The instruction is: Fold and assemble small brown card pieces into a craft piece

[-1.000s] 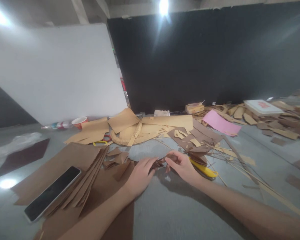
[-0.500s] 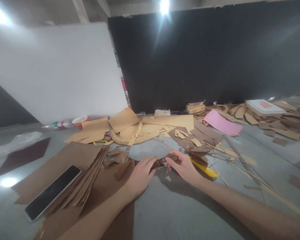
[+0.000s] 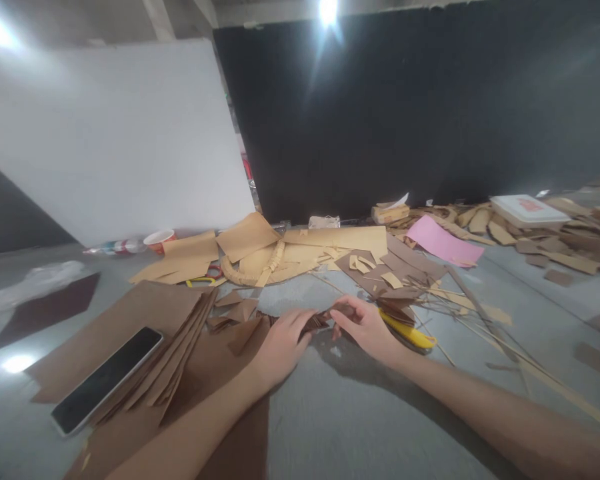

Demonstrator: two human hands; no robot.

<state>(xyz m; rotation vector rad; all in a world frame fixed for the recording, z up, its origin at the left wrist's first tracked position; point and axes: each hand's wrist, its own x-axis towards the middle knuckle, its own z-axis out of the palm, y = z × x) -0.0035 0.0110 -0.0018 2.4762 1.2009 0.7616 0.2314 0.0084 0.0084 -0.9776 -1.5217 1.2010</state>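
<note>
Between my two hands, low over the table, is a dark brown pleated paper strip [image 3: 316,323], mostly covered by my fingers. My left hand [image 3: 286,341] curls over its left part, with the fingertips pressed down on it. At the other end, my right hand [image 3: 363,327] pinches the brown paper between thumb and fingers; the exact grip is partly hidden. Just beyond the right wrist lies a yellow-handled tool [image 3: 409,331]. Small folded brown paper pieces [image 3: 237,310] sit left of my left hand, beside a large brown sheet [image 3: 240,413] under my left forearm.
A phone [image 3: 107,380] rests on stacked brown sheets [image 3: 145,303] at left. Behind are tan paper with a braided hoop [image 3: 245,279], a paper cup [image 3: 159,241] and scissors [image 3: 205,280]. Pink paper [image 3: 445,240], a white box [image 3: 530,211] and thin strips [image 3: 525,363] lie right.
The view has tilted very slightly. Both hands stay around the brown paper strip, with only tiny finger movement.
</note>
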